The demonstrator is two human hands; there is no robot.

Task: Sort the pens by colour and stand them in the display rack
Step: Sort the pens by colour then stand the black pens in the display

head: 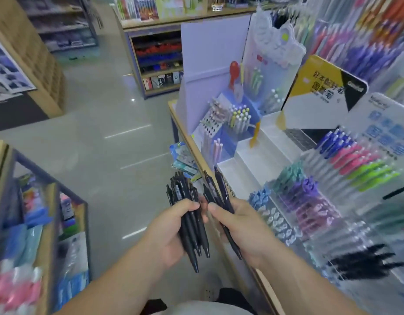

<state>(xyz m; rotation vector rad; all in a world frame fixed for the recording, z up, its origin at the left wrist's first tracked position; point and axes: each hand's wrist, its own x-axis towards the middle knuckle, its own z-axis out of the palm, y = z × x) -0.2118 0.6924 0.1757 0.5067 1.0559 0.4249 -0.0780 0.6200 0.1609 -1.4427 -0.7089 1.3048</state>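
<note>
- left hand (173, 226) is wrapped round a fat bundle (189, 219) of black pens, fingers curled over the front of the barrels.
- right hand (239, 228) grips a smaller lot, a few black pens (219, 194), thumb pressed across them; the exact count is lost in the blur.
- both lots are up in the air in front of the body, the two hands nearly knuckle to knuckle, just beside the counter edge (182, 128).
- direction: clip ends up and away from the person, writing tips down toward the waist. the bundle's long axis runs near upright in the view, tops leaning a touch left. the right-hand pens lean the same way, tips poking out below the palm.
- step in hand, as i read it: peeling a few off the bundle to feed the rack (346, 226).
- to do it well: keep every tip facing one way, square the ends, and carry only what one slot takes. loosen the grip and that bundle could fan out.
- out to the right the rack shows its colour bands: blue, pink and green higher up, teal and purple lower, and a black row (364, 262) nearest the person. that's the likely home for these.
- they'd want turning so the barrels line up with the slanted slots, pointing as the neighbours do.
</note>
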